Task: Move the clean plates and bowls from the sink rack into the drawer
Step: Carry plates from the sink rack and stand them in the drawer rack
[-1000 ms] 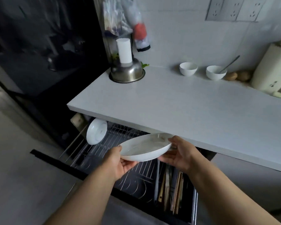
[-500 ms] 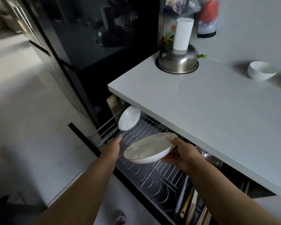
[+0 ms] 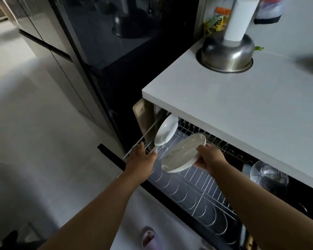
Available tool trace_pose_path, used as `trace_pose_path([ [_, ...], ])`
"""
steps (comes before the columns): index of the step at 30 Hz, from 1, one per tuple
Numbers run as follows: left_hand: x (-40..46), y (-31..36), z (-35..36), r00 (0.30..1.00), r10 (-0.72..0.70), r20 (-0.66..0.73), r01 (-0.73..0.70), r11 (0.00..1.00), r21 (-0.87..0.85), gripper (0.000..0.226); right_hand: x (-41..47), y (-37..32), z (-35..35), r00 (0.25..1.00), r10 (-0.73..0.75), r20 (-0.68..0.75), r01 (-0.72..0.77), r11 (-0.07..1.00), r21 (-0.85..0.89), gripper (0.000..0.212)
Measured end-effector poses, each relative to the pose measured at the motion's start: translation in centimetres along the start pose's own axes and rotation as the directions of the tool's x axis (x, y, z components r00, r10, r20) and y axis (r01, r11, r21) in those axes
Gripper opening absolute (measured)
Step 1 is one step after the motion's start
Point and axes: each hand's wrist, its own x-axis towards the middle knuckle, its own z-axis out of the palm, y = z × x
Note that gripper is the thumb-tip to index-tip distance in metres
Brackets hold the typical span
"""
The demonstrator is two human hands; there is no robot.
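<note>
Reaching forward over the open drawer (image 3: 193, 193), both hands work its wire rack. The right hand (image 3: 209, 159), nearer, pinches a tilted white plate (image 3: 183, 153) by its rim, long axis toward one o'clock. At eleven o'clock, the left hand (image 3: 142, 157) touches the rail with relaxed fingers, just below a standing bowl (image 3: 165, 132), under the counter (image 3: 242, 112).

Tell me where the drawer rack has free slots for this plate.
Free: the wire slots running from the held plate toward the drawer's near end. Crowded: the far-left corner, where a white dish stands beside the left hand, and the right side by the strainer.
</note>
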Motion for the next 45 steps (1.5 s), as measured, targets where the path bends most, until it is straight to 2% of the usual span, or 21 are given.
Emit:
trace_pose_path([
  [3, 1.3, -2.0, -0.2, 0.999, 0.017, 0.028, -0.022, 0.982, 0.187, 0.073, 1.4, -0.4, 2.1, 0.999, -0.005, -0.038, 0.003, 0.999, -0.048, 0.035],
  [7, 2.6, -3.2, -0.4, 0.99, 0.121, 0.077, -0.142, 0.914, 0.38, 0.074, 3.4, -0.7, 3.7, 0.996, -0.03, -0.082, 0.021, 0.994, -0.108, 0.041],
  [13, 4.6, -4.2, -0.2, 0.969, 0.224, 0.103, -0.246, 0.838, 0.487, 0.073, 6.8, -1.8, 5.1, 0.99, -0.062, -0.125, 0.033, 0.974, -0.226, 0.057],
  [18, 5.8, -5.0, 0.1, 0.949, 0.296, 0.105, -0.298, 0.743, 0.599, 0.089, 9.2, -2.7, 6.5, 0.987, -0.095, -0.133, 0.048, 0.945, -0.324, 0.058],
  [24, 5.9, -5.4, 0.6, 0.923, 0.381, 0.06, -0.335, 0.715, 0.613, 0.076, 10.8, -3.2, 8.3, 0.98, -0.168, -0.109, 0.09, 0.856, -0.508, 0.058],
  [30, 6.0, -5.2, 0.4, 0.939, 0.328, 0.104, -0.321, 0.727, 0.607, 0.077, 11.7, -4.8, 10.1, 0.976, -0.209, -0.066, 0.114, 0.739, -0.664, 0.041],
  [33, 6.2, -5.5, 0.4, 0.937, 0.339, 0.079, -0.316, 0.735, 0.6, 0.078, 12.8, -5.3, 10.8, 0.983, -0.171, -0.071, 0.085, 0.758, -0.647, 0.038],
  [37, 6.4, -5.7, 0.8, 0.931, 0.364, 0.038, -0.311, 0.731, 0.607, 0.077, 14.0, -5.5, 11.7, 0.985, -0.126, -0.116, 0.028, 0.786, -0.617, 0.024],
  [45, 6.4, -5.3, 0.4, 0.943, 0.328, 0.063, -0.307, 0.774, 0.554, 0.078, 17.2, -5.5, 12.4, 0.99, -0.081, -0.117, 0.001, 0.826, -0.564, 0.043],
])
